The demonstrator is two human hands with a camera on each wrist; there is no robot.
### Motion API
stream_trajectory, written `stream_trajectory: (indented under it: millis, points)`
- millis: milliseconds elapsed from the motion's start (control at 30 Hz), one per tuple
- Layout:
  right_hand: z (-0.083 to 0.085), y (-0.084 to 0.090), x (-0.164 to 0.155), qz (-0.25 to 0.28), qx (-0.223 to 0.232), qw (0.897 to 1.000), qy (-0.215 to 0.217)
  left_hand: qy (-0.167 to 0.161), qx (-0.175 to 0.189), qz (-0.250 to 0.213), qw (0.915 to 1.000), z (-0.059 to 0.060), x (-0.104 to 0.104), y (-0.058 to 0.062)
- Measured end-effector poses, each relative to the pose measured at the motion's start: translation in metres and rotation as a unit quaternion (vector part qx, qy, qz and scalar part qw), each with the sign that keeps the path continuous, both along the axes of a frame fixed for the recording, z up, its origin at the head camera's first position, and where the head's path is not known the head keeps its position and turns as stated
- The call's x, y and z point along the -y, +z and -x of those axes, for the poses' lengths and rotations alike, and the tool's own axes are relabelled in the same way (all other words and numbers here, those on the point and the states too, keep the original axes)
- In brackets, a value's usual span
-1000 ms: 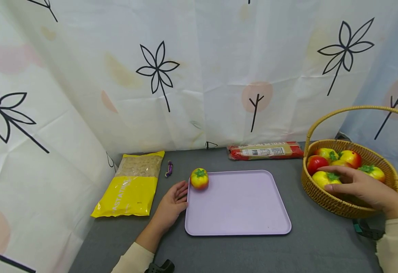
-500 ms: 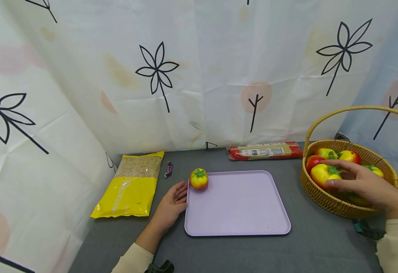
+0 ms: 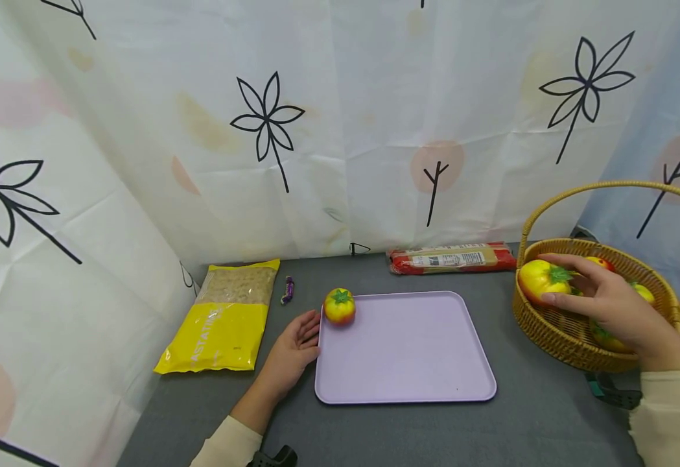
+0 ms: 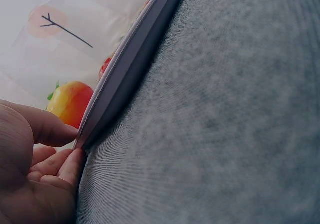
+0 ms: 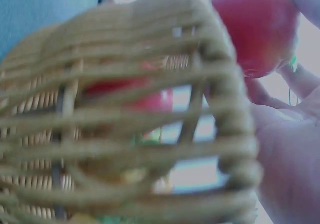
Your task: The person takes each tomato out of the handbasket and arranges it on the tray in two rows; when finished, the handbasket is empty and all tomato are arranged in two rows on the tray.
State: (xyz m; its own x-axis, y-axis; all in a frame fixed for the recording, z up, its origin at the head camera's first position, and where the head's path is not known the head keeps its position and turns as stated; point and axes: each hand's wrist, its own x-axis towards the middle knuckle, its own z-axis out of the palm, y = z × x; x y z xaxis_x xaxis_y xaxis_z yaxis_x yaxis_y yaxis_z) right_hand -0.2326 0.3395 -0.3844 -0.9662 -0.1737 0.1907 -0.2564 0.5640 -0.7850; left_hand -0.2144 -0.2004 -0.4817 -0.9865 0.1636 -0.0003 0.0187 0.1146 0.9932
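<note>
Soft, even light leaves faint shadows and no glare; the head view bows at its edges, and the right wrist view's basket is blurred.

Staged tabletop set, not real kitchen: flower-print curtain backdrop enclosing grey felt table; props: wicker basket of toy tomatoes, pasta bag, lilac tray.

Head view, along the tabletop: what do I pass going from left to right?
Yellow bag → small purple wrapper → left hand → fruit on the tray corner → lilac tray → fruit held by the right hand → right hand.
</note>
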Motion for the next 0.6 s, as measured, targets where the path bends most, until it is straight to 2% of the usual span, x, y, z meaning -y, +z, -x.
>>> stream_trajectory:
  millis: [600]
  points:
    - [0.001, -0.002, 0.053, 0.024, 0.011, 0.998, 0.057, 0.001, -0.003, -0.002, 1.0, 0.001, 0.0, -0.002]
